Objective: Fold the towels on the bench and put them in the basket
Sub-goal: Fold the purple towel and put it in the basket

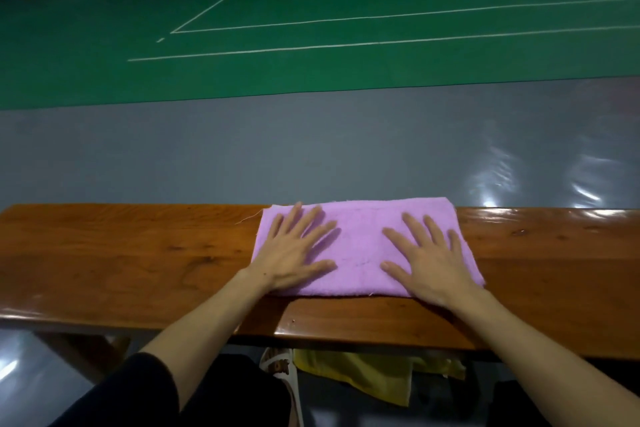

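A pink towel [360, 236], folded into a flat rectangle, lies on the brown wooden bench [138, 260], right of its middle. My left hand [294, 250] rests flat on the towel's left half, fingers spread and straight. On the right half my right hand [429, 260] presses down the same way, palm flat. No basket is in view.
Under the bench's near edge a yellow cloth [377, 374] hangs or lies, next to a sandal [277, 362]. Beyond the bench is grey floor, then a green court with white lines. The bench top extends left and right of the towel.
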